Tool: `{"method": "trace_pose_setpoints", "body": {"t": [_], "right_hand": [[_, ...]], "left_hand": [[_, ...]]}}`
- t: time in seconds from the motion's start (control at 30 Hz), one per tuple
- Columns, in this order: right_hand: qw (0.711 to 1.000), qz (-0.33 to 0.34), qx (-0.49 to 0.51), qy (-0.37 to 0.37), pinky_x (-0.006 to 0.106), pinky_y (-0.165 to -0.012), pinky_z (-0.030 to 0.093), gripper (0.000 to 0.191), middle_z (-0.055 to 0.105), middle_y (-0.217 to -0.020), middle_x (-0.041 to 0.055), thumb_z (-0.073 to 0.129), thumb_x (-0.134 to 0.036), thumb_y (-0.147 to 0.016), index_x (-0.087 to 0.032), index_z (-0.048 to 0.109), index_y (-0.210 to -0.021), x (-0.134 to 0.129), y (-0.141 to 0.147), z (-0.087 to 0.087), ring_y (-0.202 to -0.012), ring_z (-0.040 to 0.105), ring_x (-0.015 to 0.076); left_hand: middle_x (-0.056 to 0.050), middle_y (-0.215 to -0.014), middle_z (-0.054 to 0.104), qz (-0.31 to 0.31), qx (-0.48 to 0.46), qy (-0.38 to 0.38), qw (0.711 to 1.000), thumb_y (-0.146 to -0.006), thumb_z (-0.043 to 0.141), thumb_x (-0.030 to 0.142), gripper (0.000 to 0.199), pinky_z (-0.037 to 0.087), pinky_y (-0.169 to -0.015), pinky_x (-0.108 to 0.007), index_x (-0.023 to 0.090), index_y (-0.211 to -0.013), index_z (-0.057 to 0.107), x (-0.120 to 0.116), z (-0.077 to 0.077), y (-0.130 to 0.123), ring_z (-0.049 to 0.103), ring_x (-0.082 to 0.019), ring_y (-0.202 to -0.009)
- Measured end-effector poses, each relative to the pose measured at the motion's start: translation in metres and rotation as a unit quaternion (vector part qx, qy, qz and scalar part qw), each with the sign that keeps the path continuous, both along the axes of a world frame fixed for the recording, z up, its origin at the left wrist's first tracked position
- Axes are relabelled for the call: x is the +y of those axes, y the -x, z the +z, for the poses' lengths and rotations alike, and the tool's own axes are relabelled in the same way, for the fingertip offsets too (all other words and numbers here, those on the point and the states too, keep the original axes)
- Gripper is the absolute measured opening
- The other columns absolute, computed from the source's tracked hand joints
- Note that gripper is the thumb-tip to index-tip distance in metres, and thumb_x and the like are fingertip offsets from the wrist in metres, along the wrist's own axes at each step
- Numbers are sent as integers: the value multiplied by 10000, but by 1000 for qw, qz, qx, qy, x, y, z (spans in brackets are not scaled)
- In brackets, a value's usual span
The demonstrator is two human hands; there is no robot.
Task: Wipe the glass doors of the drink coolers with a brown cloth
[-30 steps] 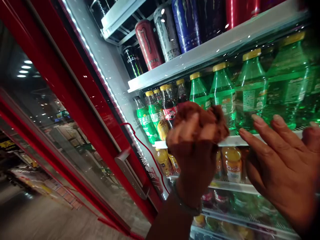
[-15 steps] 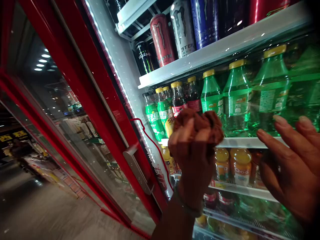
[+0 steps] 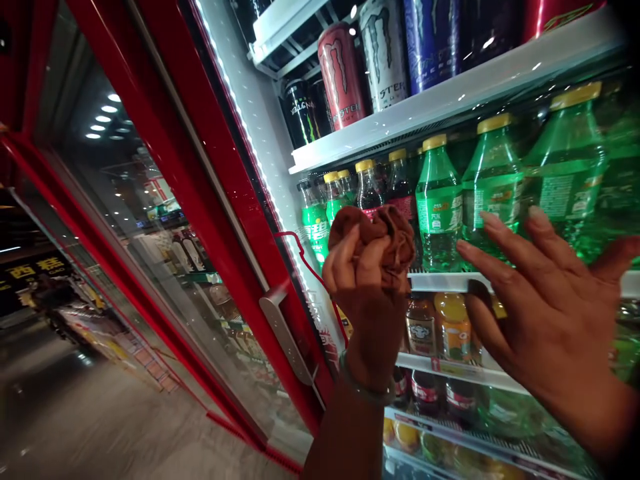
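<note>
My left hand (image 3: pixel 363 267) is closed around a crumpled brown cloth (image 3: pixel 385 233), raised before the small soda bottles at the left end of a fridge shelf. A bracelet (image 3: pixel 367 393) circles that wrist. My right hand (image 3: pixel 550 287) is spread open with nothing in it, in front of the large green soda bottles (image 3: pixel 493 180) with yellow caps. Its fingertips overlap those bottles in view; whether they touch I cannot tell. Behind the cloth, a green bottle (image 3: pixel 314 223) and a dark cola bottle (image 3: pixel 369 187) are partly hidden.
Energy drink cans (image 3: pixel 343 77) line the white shelf (image 3: pixel 400 127) above. Juice bottles (image 3: pixel 453 327) stand on the shelf below. At left is the red-framed fridge door (image 3: pixel 215 200) with a metal handle (image 3: pixel 285 333). A red cord (image 3: pixel 305 257) hangs along the fridge's inner edge.
My right hand has moved left and further into view, its fingers spread. The left hand with the cloth has shifted slightly left. The camera view has turned a little.
</note>
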State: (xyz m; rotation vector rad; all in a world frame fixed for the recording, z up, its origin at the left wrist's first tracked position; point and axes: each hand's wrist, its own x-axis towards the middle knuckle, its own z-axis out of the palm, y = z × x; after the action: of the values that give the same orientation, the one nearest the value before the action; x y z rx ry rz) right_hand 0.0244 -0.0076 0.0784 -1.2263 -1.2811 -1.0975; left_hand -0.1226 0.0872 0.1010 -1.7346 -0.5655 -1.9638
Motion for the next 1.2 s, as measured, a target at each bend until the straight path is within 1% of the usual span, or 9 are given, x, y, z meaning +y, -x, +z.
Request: {"method": "trace_pose_setpoints", "body": {"t": [0.07,0.23,0.4,0.47,0.67,0.73,0.87,1.1,1.2], "right_hand": [[1000,8,-2,8,675,-1342,26,618,514,-1617,-16,586,-258,-1000,-414,471,-1587,6,8,3,-1579,397,292],[999,-11,-35,18,566,-1360,189,629,466,-1654,34,598,-320,-1011,-322,447,-1621,11,11,-3,-1601,357,270],[999,-16,-35,11,542,-1364,194,623,473,-1650,17,595,-299,-999,-344,470,-1607,13,8,-7,-1594,372,262],[999,-15,-33,12,530,-1369,192,635,465,-1656,10,602,-312,-1004,-355,449,-1618,13,9,-9,-1598,364,257],[998,-16,-51,24,532,-1367,207,632,452,-1667,32,572,-306,-1032,-327,408,-1642,13,8,-13,-1592,373,268],[998,-20,-58,26,544,-1362,219,639,452,-1668,34,569,-283,-1034,-320,393,-1648,12,7,-12,-1593,373,273],[994,-47,-92,38,558,-1368,201,688,423,-1684,87,626,-216,-997,-249,399,-1646,11,4,-13,-1610,336,296],[989,-25,-142,39,545,-1384,139,535,477,-1651,71,549,-195,-1024,-204,522,-1559,11,3,-10,-1610,338,255],[985,12,-167,42,555,-1386,131,464,455,-1667,50,510,-253,-1052,-210,577,-1509,13,3,23,-1607,346,262]], "left_hand": [[-107,-1407,630,1,-3,21,1000,-948,691,263,280,516,-1133,-480,250,-1227,669,0,-11,7,601,-272,-1325],[-86,-1324,655,-32,45,10,998,-896,749,170,256,549,-1078,-470,263,-1130,705,-4,-56,11,634,-265,-1249],[-98,-1471,581,-21,-42,61,997,-909,724,222,352,519,-1136,-519,279,-1254,683,23,-13,27,588,-287,-1330],[-106,-1500,563,-22,-61,82,995,-906,708,214,379,505,-1153,-527,279,-1278,676,26,-10,30,582,-294,-1342],[-125,-1413,575,-8,-46,73,996,-919,670,191,301,562,-1044,-434,244,-1215,676,20,-65,33,585,-263,-1335],[-107,-1377,613,-1,-32,54,998,-895,712,233,276,550,-1052,-463,254,-1170,693,27,-53,37,612,-272,-1292],[-76,-1398,640,3,-109,86,990,-865,700,176,330,516,-1106,-473,282,-1178,697,36,0,41,620,-265,-1289],[-88,-1370,655,41,-11,5,999,-858,718,178,339,539,-1046,-483,294,-1176,703,25,-22,28,625,-293,-1245],[-83,-1365,665,46,-35,53,997,-844,720,159,337,526,-1063,-498,302,-1148,708,32,26,33,607,-306,-1256]]}}
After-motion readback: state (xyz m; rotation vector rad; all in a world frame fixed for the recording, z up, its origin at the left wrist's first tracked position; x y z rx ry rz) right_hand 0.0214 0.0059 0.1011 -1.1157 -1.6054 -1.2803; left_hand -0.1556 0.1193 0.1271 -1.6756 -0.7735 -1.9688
